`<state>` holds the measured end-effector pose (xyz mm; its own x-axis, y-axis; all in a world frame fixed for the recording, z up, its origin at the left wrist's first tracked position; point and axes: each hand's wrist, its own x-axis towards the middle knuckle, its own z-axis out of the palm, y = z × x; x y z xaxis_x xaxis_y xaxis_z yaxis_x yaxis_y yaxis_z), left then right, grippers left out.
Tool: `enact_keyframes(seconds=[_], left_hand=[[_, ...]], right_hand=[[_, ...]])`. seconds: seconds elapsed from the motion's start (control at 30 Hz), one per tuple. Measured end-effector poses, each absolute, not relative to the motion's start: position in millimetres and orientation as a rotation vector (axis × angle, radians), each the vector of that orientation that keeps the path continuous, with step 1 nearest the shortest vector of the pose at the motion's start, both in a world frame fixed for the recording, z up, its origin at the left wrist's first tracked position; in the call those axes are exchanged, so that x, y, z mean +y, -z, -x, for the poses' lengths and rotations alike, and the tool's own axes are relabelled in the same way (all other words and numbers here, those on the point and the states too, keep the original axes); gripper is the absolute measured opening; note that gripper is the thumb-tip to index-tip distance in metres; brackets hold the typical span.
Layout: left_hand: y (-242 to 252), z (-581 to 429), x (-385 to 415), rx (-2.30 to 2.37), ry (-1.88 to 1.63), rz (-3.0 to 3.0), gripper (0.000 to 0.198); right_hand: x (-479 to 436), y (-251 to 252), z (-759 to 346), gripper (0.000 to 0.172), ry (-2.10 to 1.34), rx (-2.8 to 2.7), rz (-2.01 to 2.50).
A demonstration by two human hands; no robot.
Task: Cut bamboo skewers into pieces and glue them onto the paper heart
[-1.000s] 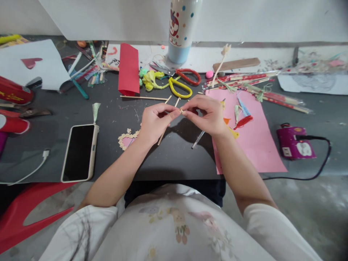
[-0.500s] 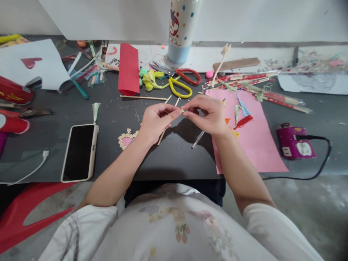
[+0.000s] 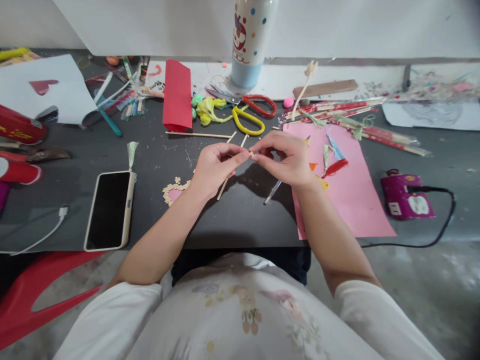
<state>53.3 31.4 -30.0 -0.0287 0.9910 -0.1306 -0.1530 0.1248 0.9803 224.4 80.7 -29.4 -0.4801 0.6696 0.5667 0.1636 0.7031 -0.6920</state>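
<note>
Above the grey desk, my left hand and my right hand meet fingertip to fingertip. Between them they pinch a tiny pale cluster, which looks like little wooden bits joined together; the fingers partly cover it. Thin wooden sticks lie under and behind my left hand, one stick poking out below it and another stick lying farther back. Left of my left wrist is a heart-shaped piece, pink inside with a border of small pale bits, partly hidden by my forearm. A clear pen lies below my right hand.
Scissors with red and yellow handles lie behind my hands, near a tall bottle. A phone lies left. Pink paper with tassels extends under my right forearm. A purple box with a black cable sits right.
Both hands stay in nearly the same place, still pinching the small cluster. Only a slight shift of the right fingertips shows.
</note>
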Motion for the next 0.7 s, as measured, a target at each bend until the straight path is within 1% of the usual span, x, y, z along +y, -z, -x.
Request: enact_keyframes(seconds=[0.43,0.7], left_hand=[[29.9,-52.6,31.8,1.197,-1.234,-1.018,0.026],[31.1,-52.7,31.7,1.258,-1.206,-1.052,0.029]], right_hand=[[78.4,31.8,-220.7,0.011,-0.671,-1.995,0.666],[77.5,31.3,-219.1,0.018,-0.652,-2.009,0.694]])
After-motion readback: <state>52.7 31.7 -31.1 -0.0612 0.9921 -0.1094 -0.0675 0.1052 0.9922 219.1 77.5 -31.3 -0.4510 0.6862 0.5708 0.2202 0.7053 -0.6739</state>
